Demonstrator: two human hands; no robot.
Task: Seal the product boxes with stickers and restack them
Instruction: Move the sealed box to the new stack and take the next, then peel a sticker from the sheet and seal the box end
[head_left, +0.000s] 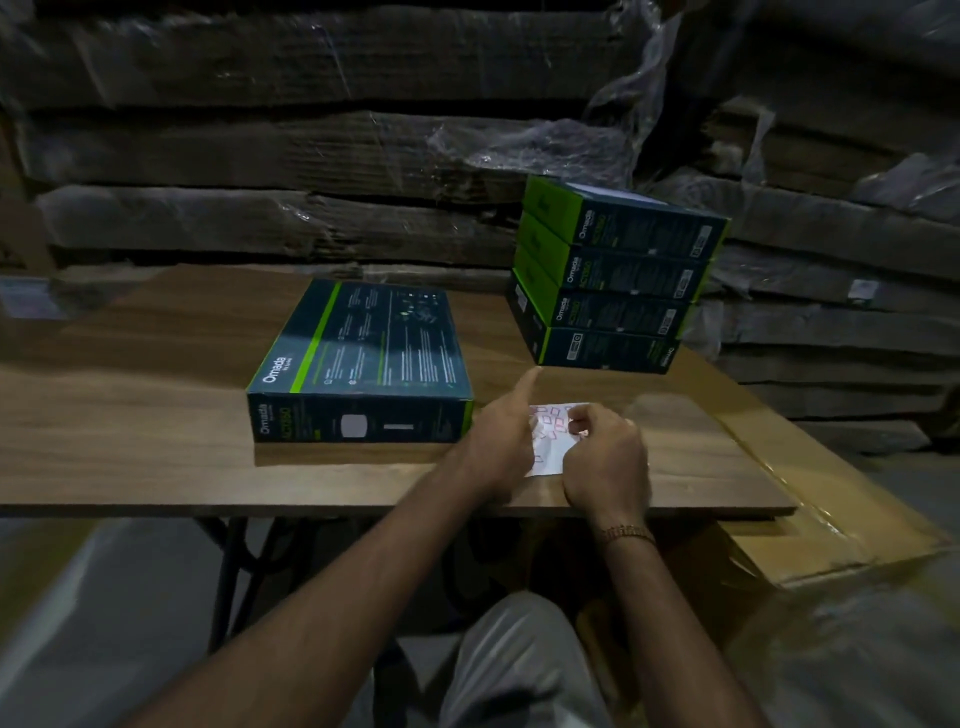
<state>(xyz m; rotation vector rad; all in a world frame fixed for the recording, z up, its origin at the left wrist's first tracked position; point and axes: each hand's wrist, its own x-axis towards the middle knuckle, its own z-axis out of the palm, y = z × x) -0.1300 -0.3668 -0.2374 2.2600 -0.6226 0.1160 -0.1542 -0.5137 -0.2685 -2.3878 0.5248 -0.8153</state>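
Note:
One dark blue and green product box (363, 358) lies flat on the wooden table (156, 415), left of my hands. A stack of several matching boxes (613, 280) stands at the back right. A white sticker sheet (550, 436) with small red stickers lies near the front edge between my hands. My left hand (501, 441) rests at the sheet's left side with its index finger stretched out forward. My right hand (605, 457) has its fingers curled over the sheet's right part, pinching at it.
Wrapped piles of flat cardboard (311, 156) fill the background behind the table. A taped brown carton (831, 493) sits beside the table's right end. My knee (519, 660) shows under the front edge, by the black metal table legs (234, 571).

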